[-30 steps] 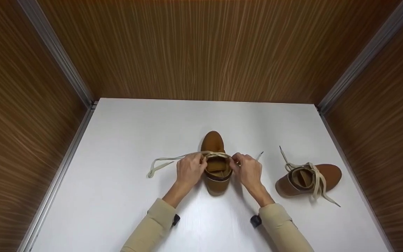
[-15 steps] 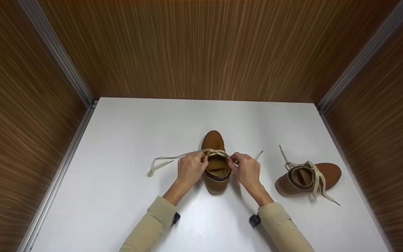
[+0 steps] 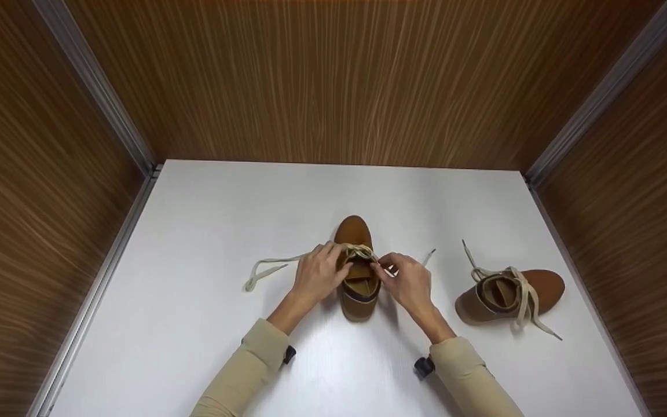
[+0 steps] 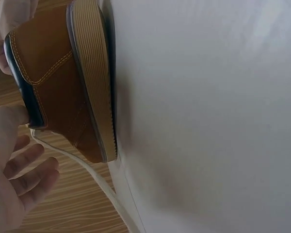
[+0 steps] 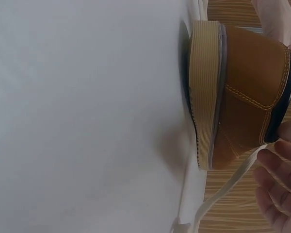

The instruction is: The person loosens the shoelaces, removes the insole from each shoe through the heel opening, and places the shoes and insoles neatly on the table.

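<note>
A brown ankle-high lace-up shoe (image 3: 353,230) stands upright on the white table, toe pointing away, its collar dark inside. Its cream shoelace (image 3: 359,250) crosses over the front of the opening. My left hand (image 3: 318,270) is at the shoe's left side. In the left wrist view its thumb touches the collar edge, while the other fingers (image 4: 31,177) spread loosely, apart from the shoe. On the opposite side, my right hand (image 3: 407,281) pinches the collar edge between thumb and index finger, near the lace. The right wrist view shows its remaining fingers (image 5: 274,194) bent loosely below.
A matching brown shoe (image 3: 545,289) with a tied lace rests at the right, toe pointing right. One lace end (image 3: 264,275) trails left on the white table (image 3: 223,214); another tip (image 3: 431,255) sticks out beyond my right hand. Wood-grain panels (image 3: 333,81) enclose the table.
My left hand's fingers have loosened from their pinch and straightened forward along the shoe's side. The right hand stays at the collar's right edge, nearly unmoved. The other shoe has not moved.
</note>
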The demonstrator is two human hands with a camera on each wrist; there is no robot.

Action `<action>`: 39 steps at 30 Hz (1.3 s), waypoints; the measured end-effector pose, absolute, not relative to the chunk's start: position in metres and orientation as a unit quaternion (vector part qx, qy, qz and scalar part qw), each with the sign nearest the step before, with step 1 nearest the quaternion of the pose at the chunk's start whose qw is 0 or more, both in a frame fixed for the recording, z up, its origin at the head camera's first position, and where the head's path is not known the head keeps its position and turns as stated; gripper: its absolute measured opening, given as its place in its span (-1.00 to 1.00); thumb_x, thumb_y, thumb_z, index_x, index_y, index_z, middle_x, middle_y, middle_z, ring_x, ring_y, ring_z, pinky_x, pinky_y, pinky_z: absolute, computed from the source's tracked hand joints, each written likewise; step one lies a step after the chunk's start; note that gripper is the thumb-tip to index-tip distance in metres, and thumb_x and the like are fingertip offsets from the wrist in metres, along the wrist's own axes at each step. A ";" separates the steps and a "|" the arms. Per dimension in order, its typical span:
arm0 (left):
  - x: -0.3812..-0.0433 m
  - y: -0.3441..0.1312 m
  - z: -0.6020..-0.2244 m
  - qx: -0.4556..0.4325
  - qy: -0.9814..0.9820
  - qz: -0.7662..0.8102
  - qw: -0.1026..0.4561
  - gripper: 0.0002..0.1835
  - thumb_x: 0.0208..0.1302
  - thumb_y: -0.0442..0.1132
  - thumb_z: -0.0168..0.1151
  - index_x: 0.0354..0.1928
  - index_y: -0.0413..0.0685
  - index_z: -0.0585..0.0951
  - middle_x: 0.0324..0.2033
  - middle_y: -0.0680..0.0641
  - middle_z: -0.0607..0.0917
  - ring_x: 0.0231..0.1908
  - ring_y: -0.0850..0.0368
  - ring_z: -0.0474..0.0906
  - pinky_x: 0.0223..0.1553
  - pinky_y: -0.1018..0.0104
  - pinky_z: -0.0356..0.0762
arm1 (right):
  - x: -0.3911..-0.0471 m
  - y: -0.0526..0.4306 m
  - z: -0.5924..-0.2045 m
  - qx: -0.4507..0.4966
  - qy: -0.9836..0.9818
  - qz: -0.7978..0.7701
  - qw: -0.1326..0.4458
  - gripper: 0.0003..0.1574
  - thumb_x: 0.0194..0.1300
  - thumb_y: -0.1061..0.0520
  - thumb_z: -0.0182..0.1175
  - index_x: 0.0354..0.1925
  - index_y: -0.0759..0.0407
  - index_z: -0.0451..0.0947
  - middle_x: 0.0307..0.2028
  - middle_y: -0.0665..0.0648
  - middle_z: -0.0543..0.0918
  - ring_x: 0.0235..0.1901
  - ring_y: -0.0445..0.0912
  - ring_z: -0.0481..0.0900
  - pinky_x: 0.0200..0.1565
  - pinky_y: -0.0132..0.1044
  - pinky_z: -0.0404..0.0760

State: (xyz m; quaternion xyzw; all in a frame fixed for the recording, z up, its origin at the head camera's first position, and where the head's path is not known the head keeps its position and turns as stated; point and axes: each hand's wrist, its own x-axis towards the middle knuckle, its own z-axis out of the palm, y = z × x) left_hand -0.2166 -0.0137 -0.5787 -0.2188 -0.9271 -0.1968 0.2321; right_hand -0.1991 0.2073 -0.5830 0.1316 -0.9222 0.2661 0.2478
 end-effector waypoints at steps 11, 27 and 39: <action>-0.234 -0.015 -0.572 -0.273 -0.925 -0.166 0.205 -0.66 0.41 0.03 0.35 0.09 0.03 0.70 -0.06 0.02 0.79 -0.14 0.02 0.72 -0.27 0.14 0.74 | -0.184 0.209 -0.578 0.130 -0.929 0.275 0.212 -0.82 0.25 0.01 0.52 -0.23 0.05 0.80 -0.38 0.03 0.86 -0.43 -0.08 0.77 -0.38 -0.13 0.70; -0.254 -0.019 -0.576 -0.330 -0.915 -0.173 0.157 -0.64 0.48 0.06 0.26 0.15 0.05 0.70 0.04 0.02 0.79 -0.01 0.06 0.72 -0.18 0.16 0.75 | -0.152 0.201 -0.574 0.173 -0.922 0.249 0.239 -0.81 0.16 -0.03 0.60 -0.28 -0.04 0.82 -0.27 0.00 0.84 -0.32 -0.03 0.78 -0.39 -0.17 0.72; -0.258 -0.014 -0.577 -0.330 -0.914 -0.185 0.148 -0.70 0.50 0.04 0.24 0.10 0.08 0.72 -0.02 0.06 0.80 -0.06 0.08 0.73 -0.20 0.18 0.73 | -0.136 0.192 -0.575 0.162 -0.925 0.222 0.261 -0.67 0.06 -0.17 0.63 -0.32 -0.02 0.84 -0.13 0.07 0.87 -0.19 0.03 0.81 -0.37 -0.10 0.76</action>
